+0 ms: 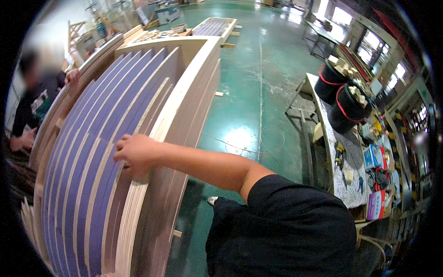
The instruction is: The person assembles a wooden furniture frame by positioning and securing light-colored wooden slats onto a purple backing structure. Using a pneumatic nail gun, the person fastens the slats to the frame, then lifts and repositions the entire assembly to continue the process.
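Purple-blue panels (pixel 94 180) with pale edges stand on edge, side by side, inside a large pale wooden frame (pixel 166 111). My right arm reaches across the frame's near rail from the right. My right hand (pixel 138 154) is over the panels nearest this rail, its fingers curled down around a panel's top edge. The fingertips are partly hidden, so the grip shows only in part. My left hand is not in view.
At the far left, a person in dark clothes (pixel 27 106) has hands by the frame's other side. Behind is a smaller frame (pixel 228 28) with panels. To the right, a workbench (pixel 330 147) carries black buckets (pixel 348 108) of wood offcuts, a yellow-black power tool (pixel 339 154) and boxes.
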Tool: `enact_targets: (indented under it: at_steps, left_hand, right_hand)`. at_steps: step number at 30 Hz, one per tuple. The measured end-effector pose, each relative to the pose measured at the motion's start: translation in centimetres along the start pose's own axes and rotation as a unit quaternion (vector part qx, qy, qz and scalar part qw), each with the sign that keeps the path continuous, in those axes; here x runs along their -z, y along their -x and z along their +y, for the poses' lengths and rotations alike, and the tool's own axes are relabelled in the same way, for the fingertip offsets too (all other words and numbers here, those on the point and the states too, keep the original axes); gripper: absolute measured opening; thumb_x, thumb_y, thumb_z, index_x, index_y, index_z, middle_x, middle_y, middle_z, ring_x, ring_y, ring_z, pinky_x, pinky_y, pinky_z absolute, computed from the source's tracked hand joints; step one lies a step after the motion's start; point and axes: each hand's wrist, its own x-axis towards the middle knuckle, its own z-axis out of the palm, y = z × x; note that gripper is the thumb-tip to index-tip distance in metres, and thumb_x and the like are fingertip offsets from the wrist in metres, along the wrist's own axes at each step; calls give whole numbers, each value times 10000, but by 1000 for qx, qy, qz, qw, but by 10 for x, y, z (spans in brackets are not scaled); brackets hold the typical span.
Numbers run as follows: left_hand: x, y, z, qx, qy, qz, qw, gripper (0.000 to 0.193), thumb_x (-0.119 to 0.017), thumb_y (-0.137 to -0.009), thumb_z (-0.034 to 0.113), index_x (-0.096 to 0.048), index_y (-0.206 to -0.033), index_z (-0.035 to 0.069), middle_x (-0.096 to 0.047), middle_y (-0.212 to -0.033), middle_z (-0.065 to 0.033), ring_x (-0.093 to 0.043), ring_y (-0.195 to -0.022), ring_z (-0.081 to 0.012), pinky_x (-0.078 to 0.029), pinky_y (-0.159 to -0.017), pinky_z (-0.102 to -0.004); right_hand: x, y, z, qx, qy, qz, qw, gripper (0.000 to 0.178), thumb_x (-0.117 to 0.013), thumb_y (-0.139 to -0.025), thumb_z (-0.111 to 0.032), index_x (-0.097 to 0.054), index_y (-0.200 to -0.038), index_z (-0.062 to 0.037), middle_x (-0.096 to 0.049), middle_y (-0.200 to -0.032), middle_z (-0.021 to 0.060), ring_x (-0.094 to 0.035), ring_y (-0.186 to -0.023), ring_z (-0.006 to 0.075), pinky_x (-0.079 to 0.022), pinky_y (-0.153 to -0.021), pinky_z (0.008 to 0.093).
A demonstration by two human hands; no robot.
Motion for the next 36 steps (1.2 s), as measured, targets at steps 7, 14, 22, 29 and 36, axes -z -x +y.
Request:
enact_targets:
  at_steps: [7,14,22,29,36]
  left_hand:
    - [-27,7,-7,116,105,55,986,376,-598,-990,260,-586,-1255,-6,-543,-1330,-211,-491,-1287,-392,-352,-1110,-474]
    - [-3,7,16,113,146,25,982,366,-597,-980,326,-598,-1178,18,-576,-1255,-162,-508,-1240,-367,-376,-1078,-461]
    - [-4,5,13,97,146,36,984,332,-610,-971,288,-599,-1196,44,-582,-1258,-151,-535,-1232,-352,-386,-1081,-441]
    - [-6,4,8,88,145,44,985,307,-646,-937,218,-611,-1179,33,-595,-1213,-145,-552,-1192,-344,-405,-1063,-427]
    - [-5,6,9,86,150,62,983,312,-678,-925,239,-639,-1149,25,-607,-1209,-146,-543,-1186,-350,-420,-1035,-431]
  right_hand:
    - [0,4,6,-15,24,45,999,572,-772,-808,-278,-601,-1329,-115,-598,-1230,174,-546,-1185,386,-468,-1018,492]
    - [3,0,-10,-21,14,50,998,517,-734,-862,-230,-584,-1332,-74,-588,-1212,171,-562,-1162,367,-485,-993,446]
    - [-1,-5,-5,-7,25,56,998,424,-687,-918,-207,-604,-1310,-70,-588,-1149,151,-571,-1083,347,-496,-925,435]
    - [-2,-7,-7,1,3,78,997,314,-637,-917,-146,-662,-1217,-56,-635,-1063,115,-617,-980,316,-517,-865,403]
    - [-1,-6,-13,10,-6,108,994,274,-643,-895,-158,-665,-1150,-59,-660,-1035,159,-627,-982,398,-518,-856,477]
